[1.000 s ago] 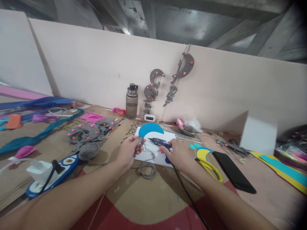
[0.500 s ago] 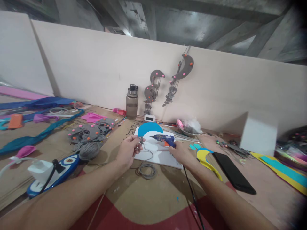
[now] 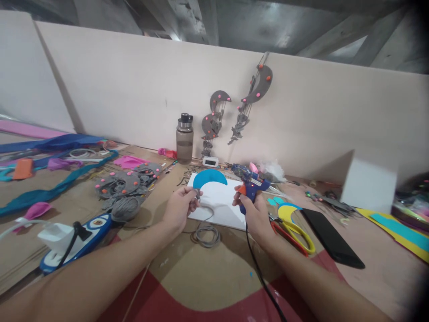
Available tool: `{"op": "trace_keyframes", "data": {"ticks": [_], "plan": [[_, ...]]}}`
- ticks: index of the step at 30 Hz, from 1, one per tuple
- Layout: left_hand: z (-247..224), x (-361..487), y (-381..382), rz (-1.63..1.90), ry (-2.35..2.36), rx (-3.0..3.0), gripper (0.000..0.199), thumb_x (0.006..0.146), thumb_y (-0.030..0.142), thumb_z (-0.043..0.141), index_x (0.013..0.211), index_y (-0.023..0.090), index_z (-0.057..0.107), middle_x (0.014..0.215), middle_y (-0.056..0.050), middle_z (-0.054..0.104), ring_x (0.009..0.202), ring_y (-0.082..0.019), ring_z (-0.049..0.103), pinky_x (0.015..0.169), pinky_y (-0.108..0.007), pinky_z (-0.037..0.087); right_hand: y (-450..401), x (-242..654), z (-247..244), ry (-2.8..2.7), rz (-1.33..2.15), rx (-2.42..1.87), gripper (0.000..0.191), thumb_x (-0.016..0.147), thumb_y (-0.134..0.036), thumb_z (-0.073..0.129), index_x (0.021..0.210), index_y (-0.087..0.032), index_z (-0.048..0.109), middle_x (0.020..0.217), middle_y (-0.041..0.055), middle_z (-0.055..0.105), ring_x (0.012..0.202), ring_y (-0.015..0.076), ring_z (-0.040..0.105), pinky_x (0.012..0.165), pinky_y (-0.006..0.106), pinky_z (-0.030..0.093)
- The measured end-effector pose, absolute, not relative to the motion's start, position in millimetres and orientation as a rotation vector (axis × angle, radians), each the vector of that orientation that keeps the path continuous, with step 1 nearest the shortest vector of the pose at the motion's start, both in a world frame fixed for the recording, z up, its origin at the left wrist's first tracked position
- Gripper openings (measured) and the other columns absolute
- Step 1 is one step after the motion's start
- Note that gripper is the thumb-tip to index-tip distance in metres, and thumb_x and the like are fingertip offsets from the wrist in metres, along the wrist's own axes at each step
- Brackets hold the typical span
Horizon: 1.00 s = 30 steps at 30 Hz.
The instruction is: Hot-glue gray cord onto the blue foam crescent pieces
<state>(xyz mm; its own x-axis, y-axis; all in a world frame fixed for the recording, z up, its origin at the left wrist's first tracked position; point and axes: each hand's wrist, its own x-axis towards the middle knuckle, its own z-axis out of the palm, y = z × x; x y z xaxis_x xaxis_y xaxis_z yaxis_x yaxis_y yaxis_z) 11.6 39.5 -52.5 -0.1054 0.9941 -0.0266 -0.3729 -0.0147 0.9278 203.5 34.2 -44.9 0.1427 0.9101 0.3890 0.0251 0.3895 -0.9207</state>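
Observation:
My left hand [image 3: 179, 209] pinches the grey cord [image 3: 208, 241] at the left tip of a blue crescent [image 3: 208, 176]. From those fingertips the cord runs down to a loose coil on the table. The crescent lies on a white sheet [image 3: 223, 203]. My right hand [image 3: 259, 221] is wrapped round a blue glue gun [image 3: 255, 184] with an orange trigger, held above the sheet's right side. Its nozzle points away and to the left, clear of the cord. A black cable hangs from its handle.
Right of my hand lie red-and-yellow-handled scissors [image 3: 300, 235] and a black phone [image 3: 331, 237]. Grey yarn [image 3: 125, 209] and a blue-and-white power strip [image 3: 80, 235] are on the left. Behind stand a water bottle [image 3: 184, 143] and a small clock [image 3: 210, 162]; grey crescents [image 3: 263, 85] hang on the wall.
The glue gun has swung away from my left fingertips, rightward and up, its nozzle turning from left to away. The scissors' red handle now shows. My left hand stays at the crescent's tip.

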Motion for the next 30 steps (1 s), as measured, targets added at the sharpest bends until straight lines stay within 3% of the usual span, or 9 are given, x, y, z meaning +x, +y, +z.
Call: {"op": "trace_keyframes", "data": {"ticks": [4, 11, 16, 21, 26, 30], "plan": [[-54.9, 11.7, 40.9, 1.446, 0.993, 0.864, 0.018, 0.066, 0.029, 0.065, 0.074, 0.013, 0.059, 0.053, 0.000, 0.058, 0.040, -0.004, 0.043, 0.040, -0.016, 0.028, 30.6, 198.4, -54.0, -1.171, 0.833, -0.922, 0.018, 0.076, -0.027, 0.053, 0.093, -0.020, 0.054, 0.090, 0.0030, 0.064, 0.073, 0.0130, 0.058, 0.071, 0.029, 0.046], [-54.8, 12.3, 41.9, 1.459, 0.986, 0.859, 0.016, 0.068, 0.027, 0.064, 0.073, 0.012, 0.058, 0.051, 0.000, 0.057, 0.041, -0.004, 0.044, 0.040, -0.015, 0.028, 52.0, 206.1, -75.8, -0.746, 1.054, -0.920, 0.022, 0.062, -0.018, 0.059, 0.083, -0.018, 0.053, 0.068, -0.0027, 0.062, 0.061, 0.0106, 0.057, 0.061, 0.024, 0.047], [-55.7, 13.4, 40.7, 1.428, 0.990, 0.876, 0.019, 0.068, 0.029, 0.064, 0.075, 0.012, 0.060, 0.052, 0.001, 0.057, 0.041, -0.003, 0.044, 0.039, -0.014, 0.027, 49.6, 206.3, -74.7, -0.722, 1.000, -0.954, 0.030, 0.062, -0.019, 0.060, 0.091, -0.022, 0.053, 0.079, -0.0039, 0.062, 0.066, 0.0108, 0.058, 0.061, 0.025, 0.049], [-56.3, 14.2, 40.4, 1.422, 1.019, 0.886, 0.020, 0.068, 0.030, 0.064, 0.076, 0.012, 0.060, 0.052, 0.000, 0.057, 0.041, -0.003, 0.043, 0.039, -0.014, 0.026, 29.5, 201.9, -61.0, -1.040, 0.748, -0.933, 0.024, 0.073, -0.022, 0.054, 0.097, -0.022, 0.054, 0.101, 0.0005, 0.060, 0.077, 0.0109, 0.058, 0.070, 0.027, 0.047], [-59.4, 13.7, 42.5, 1.449, 0.994, 0.926, 0.018, 0.067, 0.029, 0.063, 0.075, 0.012, 0.061, 0.049, 0.001, 0.056, 0.040, -0.004, 0.041, 0.040, -0.015, 0.028, 5.0, 196.4, -47.3, -1.602, 0.609, -1.001, 0.021, 0.081, -0.027, 0.050, 0.098, -0.017, 0.057, 0.088, 0.0040, 0.063, 0.071, 0.0137, 0.056, 0.069, 0.029, 0.046], [-62.5, 14.1, 43.1, 1.457, 0.994, 0.951, 0.015, 0.068, 0.027, 0.061, 0.073, 0.013, 0.059, 0.050, 0.001, 0.056, 0.040, -0.004, 0.040, 0.040, -0.015, 0.028, -1.4, 193.0, -43.2, -1.865, 0.507, -1.088, 0.019, 0.083, -0.028, 0.048, 0.095, -0.019, 0.060, 0.094, 0.0051, 0.064, 0.086, 0.0182, 0.058, 0.079, 0.030, 0.045]]}}
